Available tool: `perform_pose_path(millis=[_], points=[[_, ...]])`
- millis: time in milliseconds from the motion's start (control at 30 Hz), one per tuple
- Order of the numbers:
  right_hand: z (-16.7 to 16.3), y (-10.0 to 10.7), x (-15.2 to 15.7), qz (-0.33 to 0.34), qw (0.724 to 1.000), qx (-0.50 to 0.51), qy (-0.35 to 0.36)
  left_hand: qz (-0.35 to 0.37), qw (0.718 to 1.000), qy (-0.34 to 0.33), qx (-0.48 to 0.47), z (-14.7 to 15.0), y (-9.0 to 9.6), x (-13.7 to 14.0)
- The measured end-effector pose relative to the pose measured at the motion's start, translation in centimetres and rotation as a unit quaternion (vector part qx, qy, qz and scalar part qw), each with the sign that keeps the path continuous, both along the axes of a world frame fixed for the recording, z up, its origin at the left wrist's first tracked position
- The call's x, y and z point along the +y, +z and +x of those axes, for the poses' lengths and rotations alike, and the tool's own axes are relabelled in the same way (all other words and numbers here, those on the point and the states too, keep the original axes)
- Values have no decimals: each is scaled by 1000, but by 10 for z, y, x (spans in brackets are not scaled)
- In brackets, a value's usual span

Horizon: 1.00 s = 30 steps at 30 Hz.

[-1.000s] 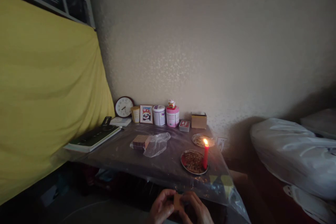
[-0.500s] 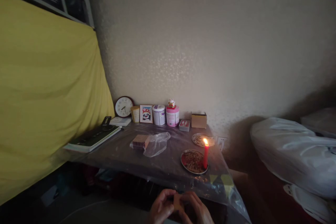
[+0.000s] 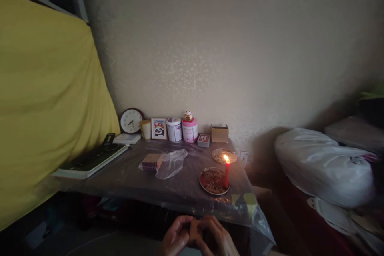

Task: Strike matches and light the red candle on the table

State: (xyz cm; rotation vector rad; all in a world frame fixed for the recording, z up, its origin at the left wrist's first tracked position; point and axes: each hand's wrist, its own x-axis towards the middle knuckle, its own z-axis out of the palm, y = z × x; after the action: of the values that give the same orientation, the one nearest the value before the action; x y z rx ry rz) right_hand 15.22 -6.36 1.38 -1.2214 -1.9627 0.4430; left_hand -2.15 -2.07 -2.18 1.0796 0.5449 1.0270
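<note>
Low in the picture, before the table's front edge, my left hand (image 3: pixel 178 235) and my right hand (image 3: pixel 216 237) both grip a small brown box (image 3: pixel 195 230) that looks like a matchbox. The fingers of each hand are bent round its sides, and part of it is hidden behind them. Beyond the hands a lit red candle (image 3: pixel 227 175) stands upright on the right side of a round metal plate (image 3: pixel 201 184). To the left lies a pack of small brown boxes (image 3: pixel 152 162), with a clear plastic bag (image 3: pixel 172 164) partly around it.
The table (image 3: pixel 120 178) has a clear plastic cover. A second plate (image 3: pixel 216 156) lies behind the candle. Along the wall stand a clock (image 3: pixel 132 121), a framed panda picture (image 3: pixel 159 129), two tins (image 3: pixel 174 130), a card deck (image 3: pixel 203 140) and an open carton (image 3: pixel 219 134). A large book (image 3: pixel 93 158) lies left.
The view has turned a little to the right, so the table things appear farther left. Both hands keep their grip on the matchbox, and more of its brown face shows between them.
</note>
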Motion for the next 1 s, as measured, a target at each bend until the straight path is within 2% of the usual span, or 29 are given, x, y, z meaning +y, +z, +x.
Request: perform_pose_path(millis=[400,733,1000], points=[[-1,8,-3,-2,1000,26,10,-24,999,-21,-27,0,10,-5],[0,3,-2,11,1000,19,9,-27,999,-3,-18,-1,4,-4],[-2,8,-5,4,1000,19,0,-27,999,-20,-24,-2,2,-2]])
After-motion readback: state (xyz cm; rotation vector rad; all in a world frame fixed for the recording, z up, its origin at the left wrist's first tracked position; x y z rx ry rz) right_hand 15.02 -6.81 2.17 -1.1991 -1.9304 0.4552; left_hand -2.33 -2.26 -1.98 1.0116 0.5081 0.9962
